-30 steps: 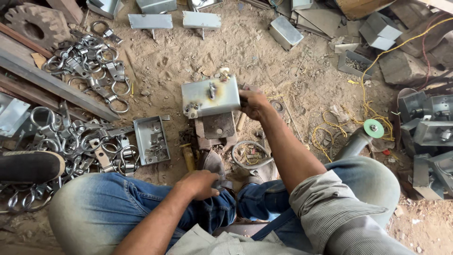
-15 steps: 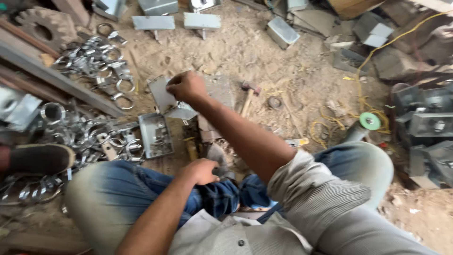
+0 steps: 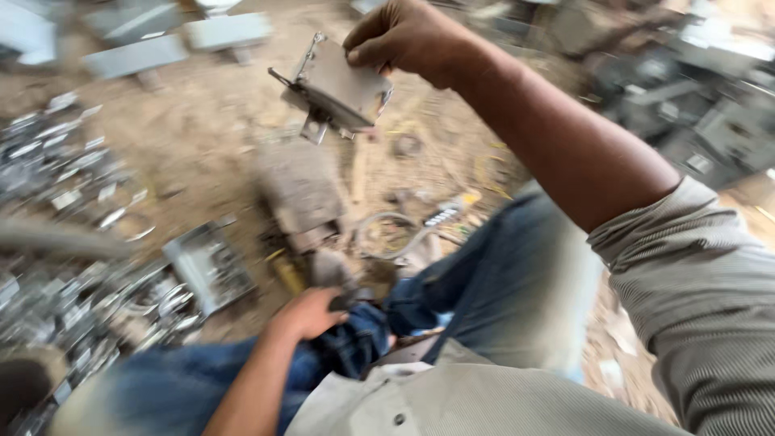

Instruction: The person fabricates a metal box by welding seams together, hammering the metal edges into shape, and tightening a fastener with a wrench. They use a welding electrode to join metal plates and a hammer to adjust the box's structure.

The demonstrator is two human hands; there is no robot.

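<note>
Holding a grey metal bracket plate [image 3: 337,87] up off the ground, the right hand [image 3: 404,34] pinches its top edge, thumb on the near face, fingers curled over the far side. The plate hangs tilted, small welded tabs sticking out at its left and lower edges.

Below the plate, on the dirt, sits a blurred grey block [image 3: 300,187], nothing resting on it. Judging by that, the piece is lifted clear and not yet set down anywhere.

Left hand [image 3: 311,313] rests near the lap on blue jeans, well below the plate; fingers curl around a small dark item, too blurred to name.

Ground: sandy dirt floor [image 3: 214,137]. Left of the plate, heaps of shiny metal rings and clips [image 3: 77,242]; a flat grey tray [image 3: 208,265] lower left. Far right, dark metal parts, blurred.
</note>
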